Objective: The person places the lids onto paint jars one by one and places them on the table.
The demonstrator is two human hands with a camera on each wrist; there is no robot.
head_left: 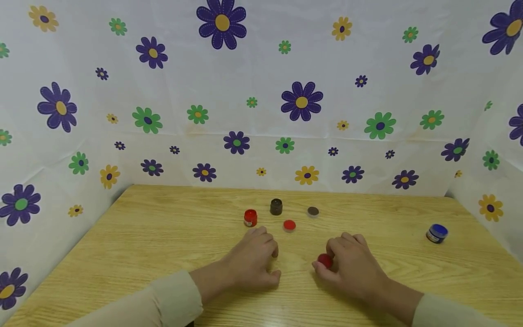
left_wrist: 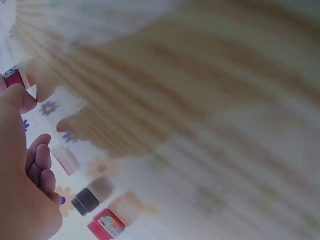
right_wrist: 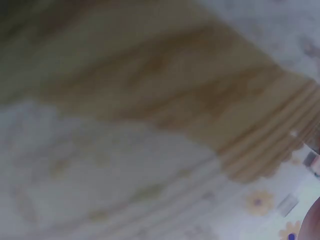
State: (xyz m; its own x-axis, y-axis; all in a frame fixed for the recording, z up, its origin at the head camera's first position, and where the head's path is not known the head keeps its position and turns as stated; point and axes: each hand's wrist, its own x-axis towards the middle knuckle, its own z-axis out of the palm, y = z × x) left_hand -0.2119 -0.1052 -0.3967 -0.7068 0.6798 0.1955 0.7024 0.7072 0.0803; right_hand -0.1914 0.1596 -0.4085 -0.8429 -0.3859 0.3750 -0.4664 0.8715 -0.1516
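Note:
My right hand [head_left: 343,261] rests on the wooden table [head_left: 155,236] and grips a small red jar [head_left: 325,260] between thumb and fingers at its left side. My left hand [head_left: 261,259] lies on the table beside it with loosely curled fingers [left_wrist: 40,165] and holds nothing. Just beyond the left hand stand a red jar [head_left: 250,218] and a dark brown jar [head_left: 276,206]. A red lid [head_left: 289,225] and a brown lid [head_left: 313,211] lie flat near them. The left wrist view shows the red jar [left_wrist: 105,225] and the dark jar [left_wrist: 86,201], blurred.
A blue jar [head_left: 436,233] stands alone at the right side of the table. White cloth printed with flowers [head_left: 302,101] walls the table at the back and on both sides. The right wrist view is a blur of table and cloth.

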